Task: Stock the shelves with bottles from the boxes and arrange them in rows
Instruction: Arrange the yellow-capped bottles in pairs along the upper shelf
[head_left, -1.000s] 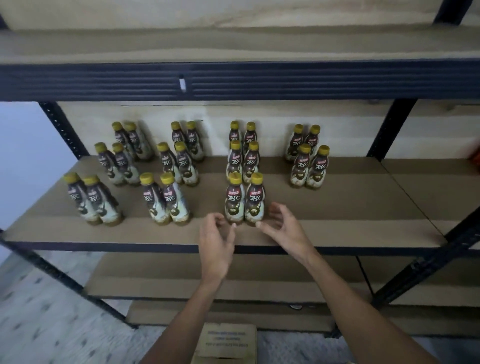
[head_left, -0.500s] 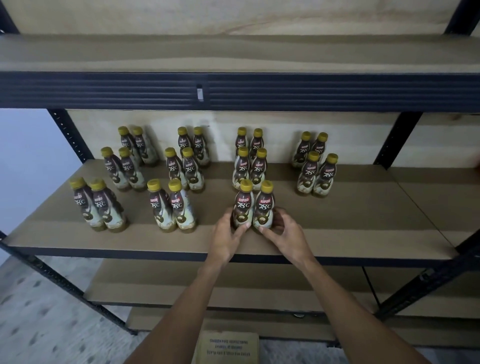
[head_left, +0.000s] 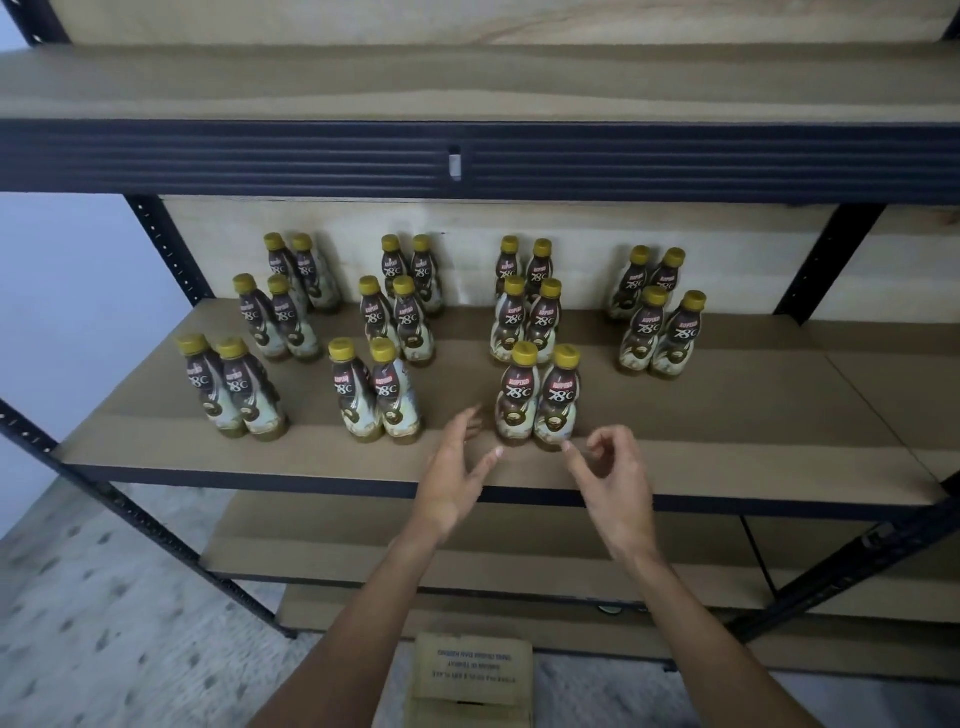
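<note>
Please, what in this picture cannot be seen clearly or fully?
Head view only.
1. Box: cut off by the bottom edge; its print is blurred.
2. Back-row bottles: lower parts hidden by the middle-row bottles.
3. Small round object under the lower shelf: mostly hidden by it, unidentifiable.
4. Right hand fingertip and front bottle: contact unclear.

Bottles (head_left: 537, 400): glossy plastic, shiny wrapped labels, matt yellow caps. Shelf board (head_left: 727, 426): smooth matt brown wood fibre. Frame beam (head_left: 311, 161): dark ribbed metal, painted. Back panel (head_left: 571, 244): pale grained wood. Box (head_left: 472, 670), near: matt cardboard.
</note>
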